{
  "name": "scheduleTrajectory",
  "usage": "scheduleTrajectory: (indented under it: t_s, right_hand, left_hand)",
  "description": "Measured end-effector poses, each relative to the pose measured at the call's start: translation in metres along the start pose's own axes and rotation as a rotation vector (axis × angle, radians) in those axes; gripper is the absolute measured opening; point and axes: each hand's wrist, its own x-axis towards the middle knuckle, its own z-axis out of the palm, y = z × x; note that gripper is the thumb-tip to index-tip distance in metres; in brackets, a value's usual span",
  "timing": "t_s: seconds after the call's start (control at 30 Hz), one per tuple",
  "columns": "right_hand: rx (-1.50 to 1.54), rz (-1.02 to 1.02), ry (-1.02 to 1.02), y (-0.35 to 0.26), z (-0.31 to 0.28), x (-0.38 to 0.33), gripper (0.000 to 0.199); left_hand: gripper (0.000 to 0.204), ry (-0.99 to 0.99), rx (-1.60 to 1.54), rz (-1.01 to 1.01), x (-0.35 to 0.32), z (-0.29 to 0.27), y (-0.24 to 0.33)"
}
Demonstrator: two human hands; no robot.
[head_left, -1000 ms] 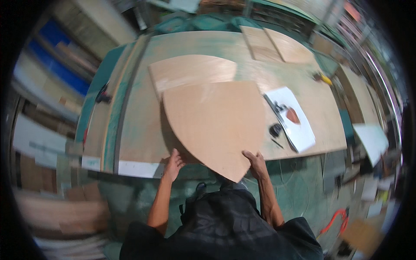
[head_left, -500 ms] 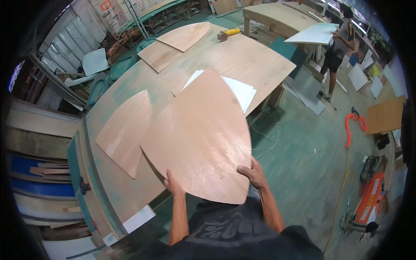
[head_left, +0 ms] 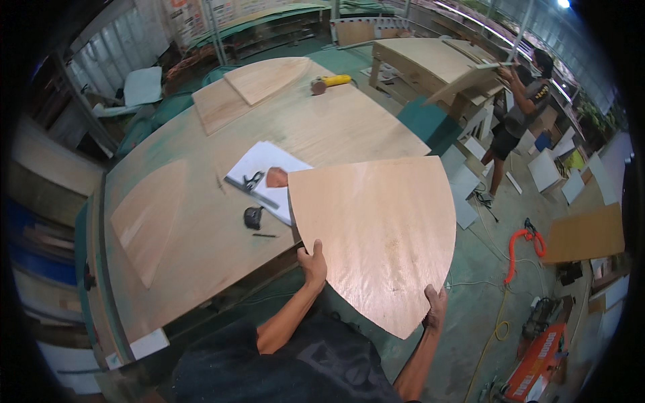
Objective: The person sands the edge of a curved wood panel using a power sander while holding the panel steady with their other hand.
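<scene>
A curved, pointed plywood panel [head_left: 379, 232] is held up between my two hands, its straight edge away from me and its tip toward me. My left hand [head_left: 313, 263] grips its left edge, thumb on top. My right hand [head_left: 435, 305] closes on the right edge close to the tip; its fingers are partly hidden underneath. Beyond the panel, the worktable [head_left: 349, 124] carries white paper sheets [head_left: 259, 158] with a combination square [head_left: 252, 191] and a small reddish-brown piece [head_left: 276, 177] on them. A black tape measure [head_left: 252, 217] and a dark pencil-like stick [head_left: 265, 235] lie nearby.
Another pointed panel [head_left: 149, 221] lies at the table's left, and stacked cut panels [head_left: 265, 79] at its far end beside a yellow angle grinder [head_left: 329, 83]. A person [head_left: 521, 111] handles a board at the far right. An orange hose [head_left: 512, 252] and an orange machine [head_left: 537, 366] are on the floor.
The panel has turned so its tip now points toward me, and moved to the right with both hands. The square and tape measure have come into sight. The other person's board has tilted.
</scene>
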Motion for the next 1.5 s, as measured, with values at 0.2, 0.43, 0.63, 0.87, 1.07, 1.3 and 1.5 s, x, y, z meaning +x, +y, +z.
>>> scheduleTrajectory:
  t_s: [0.2, 0.43, 0.63, 0.87, 1.07, 1.3, 1.5]
  right_hand:
    - [0.078, 0.064, -0.039, 0.002, -0.037, 0.115, 0.061]
    - [-0.095, 0.09, -0.221, -0.044, -0.025, 0.288, 0.063]
    - [-0.275, 0.209, -0.365, -0.057, -0.015, 0.472, 0.059]
    - [-0.776, 0.141, -0.414, -0.038, 0.029, 0.653, 0.049]
    - [-1.044, -0.153, -0.617, -0.02, 0.031, 0.729, 0.058]
    - [-0.972, -0.077, -0.963, -0.001, -0.031, 0.756, 0.059]
    - [-1.0, 0.087, -1.068, 0.027, -0.107, 0.829, 0.06]
  left_hand:
    - [0.04, -0.022, -0.105, 0.137, 0.042, 0.11, 0.016]
    - [0.043, 0.046, -0.019, 0.026, 0.105, 0.218, 0.008]
    - [0.046, 0.183, -0.087, -0.088, 0.138, 0.298, 0.018]
    - [0.043, -0.039, -0.206, -0.345, 0.181, 0.355, 0.034]
    - [0.081, 0.397, 0.653, -0.03, 0.19, 0.424, 0.013]
    - [0.099, 0.423, 0.685, -0.352, 0.113, 0.546, -0.002]
    - [0.083, 0.701, 0.415, -0.399, 0.095, 0.581, -0.014]
